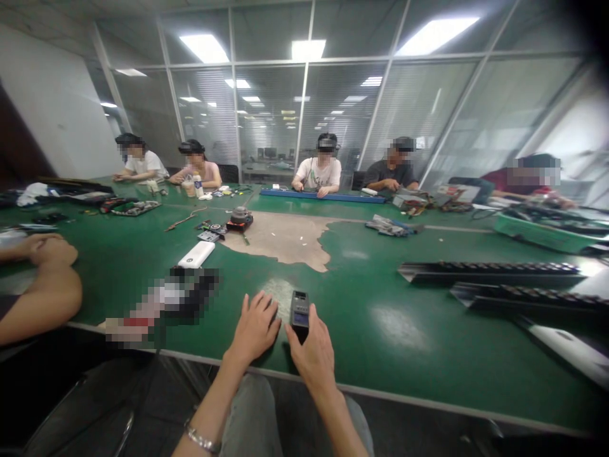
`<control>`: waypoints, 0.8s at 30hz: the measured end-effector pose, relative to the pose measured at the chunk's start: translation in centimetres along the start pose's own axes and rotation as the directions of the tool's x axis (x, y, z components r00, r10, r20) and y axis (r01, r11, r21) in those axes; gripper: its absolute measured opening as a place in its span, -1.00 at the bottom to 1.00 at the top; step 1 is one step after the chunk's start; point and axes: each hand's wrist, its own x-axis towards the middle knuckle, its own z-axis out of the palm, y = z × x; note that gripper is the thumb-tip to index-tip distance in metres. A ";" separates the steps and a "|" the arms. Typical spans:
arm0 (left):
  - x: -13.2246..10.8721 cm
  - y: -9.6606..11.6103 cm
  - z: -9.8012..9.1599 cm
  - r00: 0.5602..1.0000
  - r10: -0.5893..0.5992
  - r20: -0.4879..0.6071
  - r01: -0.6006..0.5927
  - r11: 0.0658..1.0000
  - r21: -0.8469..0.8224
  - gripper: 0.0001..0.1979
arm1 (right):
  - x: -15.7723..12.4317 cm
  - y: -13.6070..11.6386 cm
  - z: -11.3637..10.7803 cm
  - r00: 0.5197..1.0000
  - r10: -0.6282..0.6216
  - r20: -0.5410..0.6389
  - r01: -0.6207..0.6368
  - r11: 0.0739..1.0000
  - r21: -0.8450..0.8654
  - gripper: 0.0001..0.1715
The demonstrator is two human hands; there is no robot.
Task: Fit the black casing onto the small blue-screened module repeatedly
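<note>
My right hand [314, 349] is closed around a small dark box-shaped device [300, 311] that rests on the green table, thumb on its left side and fingers on its right. A small bluish screen and a dark window show on its upper face; its exact kind I cannot make out. Just left of it, my left hand [257, 329] lies palm down on the tabletop [354, 343], fingers stretched out and somewhat apart. Nothing is in that hand, and it does not touch the device. A metal bracelet [200, 438] circles my left wrist.
A white power bank [196, 254] and a dark round-topped part [240, 218] are ahead to the left, near a bare brown patch [285, 238]. Long black metal channels [490, 273] and a green basket [547, 235] are at right. A neighbour's arm [42, 285] rests at left; several people sit opposite.
</note>
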 end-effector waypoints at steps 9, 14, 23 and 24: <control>-0.1 0.2 -0.1 1.000 -0.007 0.016 0.007 1.000 -0.024 -0.63 | 2.5 -0.8 -4.3 0.988 0.153 0.011 -0.152 0.962 0.227 -0.12; 0.0 0.1 0.1 1.000 -0.013 0.019 0.013 1.000 -0.024 -0.62 | 2.7 3.2 -6.3 0.979 0.196 -0.045 -0.191 0.976 0.106 -0.10; 0.0 0.1 0.2 0.999 -0.010 0.037 0.010 1.000 -0.006 -0.60 | 1.2 7.6 -5.9 0.996 0.066 -0.063 -0.072 0.992 -0.100 -0.10; 0.0 0.1 0.2 0.999 -0.010 0.037 0.010 1.000 -0.004 -0.60 | 1.2 7.7 -5.8 0.997 0.047 -0.062 -0.054 0.993 -0.109 -0.10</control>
